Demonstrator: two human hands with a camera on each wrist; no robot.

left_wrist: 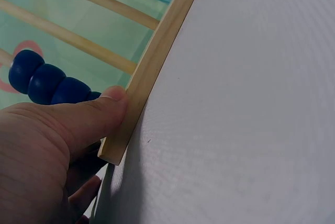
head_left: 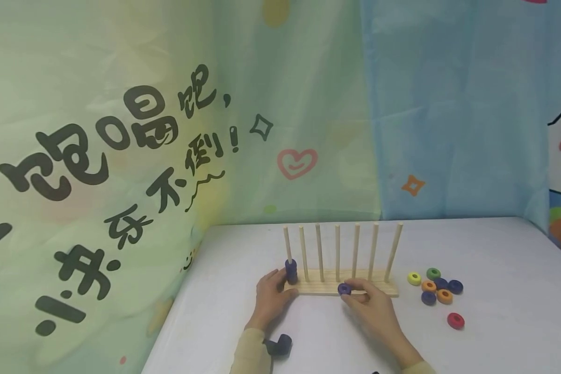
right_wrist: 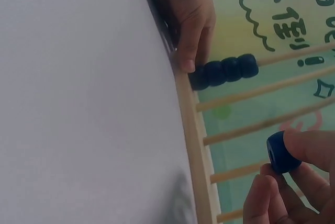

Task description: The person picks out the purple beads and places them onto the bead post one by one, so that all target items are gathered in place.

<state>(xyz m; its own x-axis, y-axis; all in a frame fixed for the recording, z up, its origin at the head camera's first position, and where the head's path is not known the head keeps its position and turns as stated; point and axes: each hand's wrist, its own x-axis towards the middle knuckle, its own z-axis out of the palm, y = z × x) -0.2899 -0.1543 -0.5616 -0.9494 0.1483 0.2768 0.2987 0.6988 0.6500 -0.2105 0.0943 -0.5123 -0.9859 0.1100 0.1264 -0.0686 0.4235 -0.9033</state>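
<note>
1. I am seeing the left hand [head_left: 270, 297] gripping the near left end of the wooden peg rack [head_left: 341, 289], thumb pressing against its front edge (the left wrist view is showing the thumb flat on the wood) and the fingers curling round the end.
2. Just beyond that hand's fingers, a stack of dark blue rings [head_left: 291, 270] is sitting on the leftmost peg [head_left: 287, 245], at its bottom.
3. I am watching the right hand [head_left: 371, 306] pinching a dark blue ring [head_left: 344, 289] between thumb and fingertips, holding it at the front edge of the rack, just left of the hand's knuckles.
4. Off to the right of the right hand, loose rings [head_left: 435, 288] are lying in a cluster on the white surface [head_left: 495, 291]: yellow, green, orange and dark blue ones.
5. A red ring [head_left: 455, 320] is lying apart from them, nearer to me.
6. Six more pegs are standing bare beyond the right hand.
</note>
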